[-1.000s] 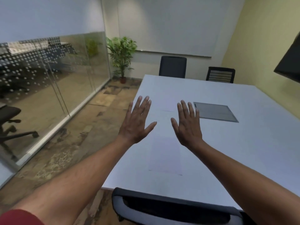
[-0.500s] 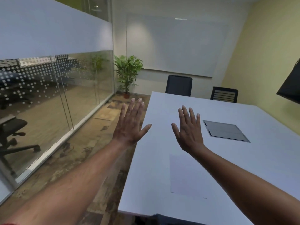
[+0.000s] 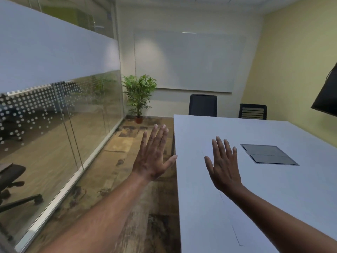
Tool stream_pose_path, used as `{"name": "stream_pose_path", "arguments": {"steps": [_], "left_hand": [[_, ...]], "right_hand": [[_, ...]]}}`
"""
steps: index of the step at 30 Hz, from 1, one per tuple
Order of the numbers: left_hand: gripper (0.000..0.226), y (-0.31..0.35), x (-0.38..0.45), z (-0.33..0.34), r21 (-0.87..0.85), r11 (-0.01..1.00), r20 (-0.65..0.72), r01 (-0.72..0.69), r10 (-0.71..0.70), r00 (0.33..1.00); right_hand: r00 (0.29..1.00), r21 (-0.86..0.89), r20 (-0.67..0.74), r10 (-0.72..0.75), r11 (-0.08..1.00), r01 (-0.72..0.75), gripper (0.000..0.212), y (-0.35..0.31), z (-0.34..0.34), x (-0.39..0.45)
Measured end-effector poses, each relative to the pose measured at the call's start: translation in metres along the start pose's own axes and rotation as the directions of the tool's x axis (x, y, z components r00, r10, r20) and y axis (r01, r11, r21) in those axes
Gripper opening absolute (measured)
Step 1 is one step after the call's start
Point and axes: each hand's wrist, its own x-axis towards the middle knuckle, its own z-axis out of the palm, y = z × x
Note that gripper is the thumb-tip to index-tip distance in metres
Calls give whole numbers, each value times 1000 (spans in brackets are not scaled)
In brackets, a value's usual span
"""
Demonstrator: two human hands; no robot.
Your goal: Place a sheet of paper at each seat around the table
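Left hand (image 3: 154,157): fingers spread, empty, raised over floor. Right hand (image 3: 225,168): spread, empty, above table (image 3: 209,128). Sheet (image 3: 255,232): flat at 5 o'clock, faint. Step: between placements. Next: likely fetch paper for chairs (image 3: 202,105) at 12 o'clock.

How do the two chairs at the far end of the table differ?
The left chair has a solid dark back; the right chair has a back with horizontal slats. The left chair's back rises higher above the table than the right chair's. Both are dark and stand at the table's far edge.
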Motion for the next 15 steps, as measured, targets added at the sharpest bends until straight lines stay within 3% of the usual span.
{"name": "stream_pose_path", "arguments": {"steps": [15], "left_hand": [[98,-123,134,139,-58,992,44,-109,112,993]], "right_hand": [[989,-58,-17,146,987,-147,82,-4,130,160]]}}
